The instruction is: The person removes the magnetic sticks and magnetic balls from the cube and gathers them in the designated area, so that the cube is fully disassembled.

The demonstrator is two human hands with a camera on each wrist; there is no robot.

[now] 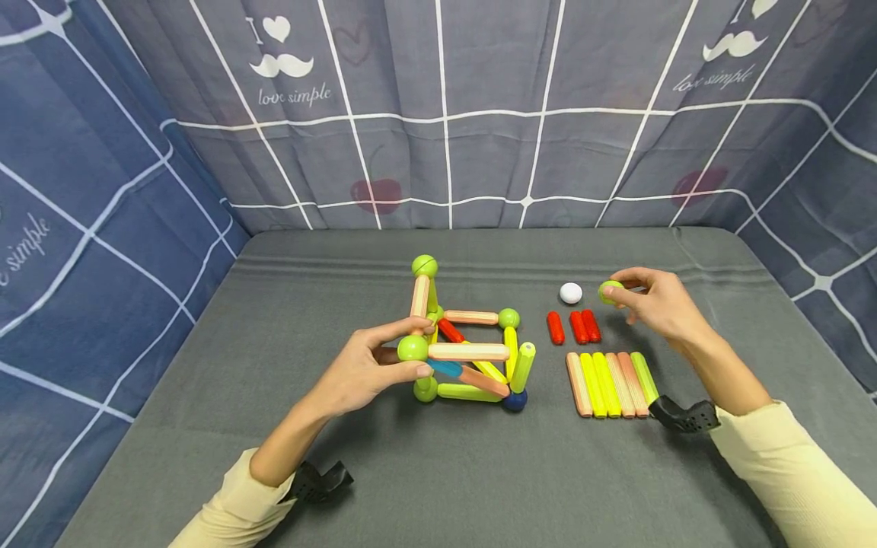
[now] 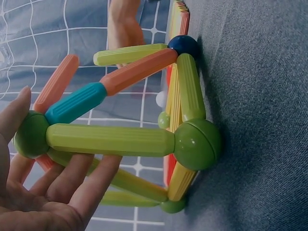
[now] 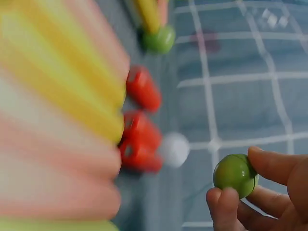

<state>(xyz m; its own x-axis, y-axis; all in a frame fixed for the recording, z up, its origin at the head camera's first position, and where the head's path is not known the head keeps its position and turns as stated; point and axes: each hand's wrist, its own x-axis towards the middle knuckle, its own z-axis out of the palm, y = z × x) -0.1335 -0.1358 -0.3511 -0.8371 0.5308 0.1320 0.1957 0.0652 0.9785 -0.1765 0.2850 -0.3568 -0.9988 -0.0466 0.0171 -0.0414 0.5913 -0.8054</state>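
A frame of magnetic building rods and balls stands on the grey table. My left hand (image 1: 352,371) holds it at a raised green corner ball (image 1: 412,348), thumb on one side and fingers on the other. From that ball a pale orange rod (image 1: 469,352) reaches right, and a green rod (image 2: 110,139) runs down to a lower green ball (image 2: 197,144). A dark blue ball (image 1: 515,400) forms the near right corner, with a green rod (image 1: 523,367) rising from it. To the right, my right hand (image 1: 661,308) pinches a loose green ball (image 3: 236,175) above the table.
A white ball (image 1: 571,293) lies left of the right hand, with short red rods (image 1: 556,328) in front of it. Nearer still is a row of yellow, orange and green rods (image 1: 606,385). A grey checked curtain (image 1: 493,160) hangs behind the table.
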